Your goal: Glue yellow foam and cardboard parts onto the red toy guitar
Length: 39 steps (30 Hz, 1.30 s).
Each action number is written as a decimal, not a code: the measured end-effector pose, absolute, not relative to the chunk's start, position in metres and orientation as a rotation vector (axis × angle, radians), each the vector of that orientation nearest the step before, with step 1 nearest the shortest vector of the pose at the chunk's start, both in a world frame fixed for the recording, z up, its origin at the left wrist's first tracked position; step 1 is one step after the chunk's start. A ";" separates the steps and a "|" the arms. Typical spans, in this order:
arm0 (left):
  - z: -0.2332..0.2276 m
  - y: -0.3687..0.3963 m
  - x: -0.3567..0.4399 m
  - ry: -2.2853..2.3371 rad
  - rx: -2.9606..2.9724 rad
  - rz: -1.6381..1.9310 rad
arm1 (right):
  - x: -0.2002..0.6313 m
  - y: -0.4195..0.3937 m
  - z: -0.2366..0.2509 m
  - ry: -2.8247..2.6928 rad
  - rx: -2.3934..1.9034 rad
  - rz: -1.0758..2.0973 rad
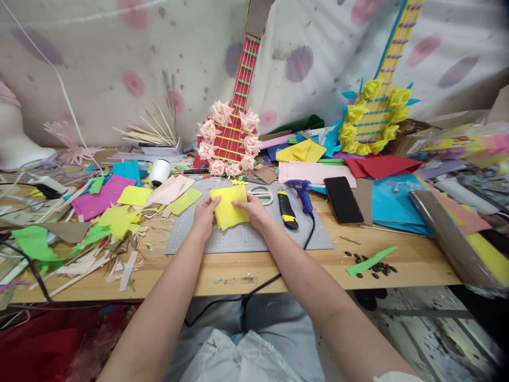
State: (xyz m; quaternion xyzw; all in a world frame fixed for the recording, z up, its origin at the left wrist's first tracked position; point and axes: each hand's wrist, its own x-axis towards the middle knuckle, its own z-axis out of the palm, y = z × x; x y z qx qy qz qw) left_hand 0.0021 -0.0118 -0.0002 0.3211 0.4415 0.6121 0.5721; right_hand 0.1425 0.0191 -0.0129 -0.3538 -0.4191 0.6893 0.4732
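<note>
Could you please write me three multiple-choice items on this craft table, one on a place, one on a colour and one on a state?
1. Where does the black phone lie?
A. right of the blue glue gun
B. left of the white spool
C. on the grey cutting mat

2. What colour is the paper held in the hands?
A. pink
B. yellow
C. green

3. How is that paper held?
A. lying flat, untouched
B. by the left hand alone
C. by both hands, the right hand on its right edge

Answers:
1. A, since the phone lies on the wood just right of the glue gun.
2. B, since the sheet is bright yellow.
3. C, since a hand holds each side of the sheet over the mat.
</note>
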 end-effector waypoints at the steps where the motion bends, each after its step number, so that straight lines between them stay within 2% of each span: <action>1: -0.001 -0.010 0.002 1.044 0.734 1.453 | 0.142 0.019 -0.013 -1.032 -0.871 1.682; 15: 0.009 -0.008 0.003 1.012 0.632 1.510 | 0.146 0.019 -0.007 -0.987 -0.826 1.835; 21: 0.011 0.001 0.005 1.198 0.663 1.572 | 0.147 0.025 0.002 -1.005 -0.805 1.894; 31: 0.007 0.006 0.007 1.293 0.730 1.588 | 0.141 0.035 0.009 -0.919 -0.917 1.805; 39: 0.011 -0.002 0.005 1.776 1.328 1.644 | 0.137 0.034 0.014 -1.040 -1.010 1.559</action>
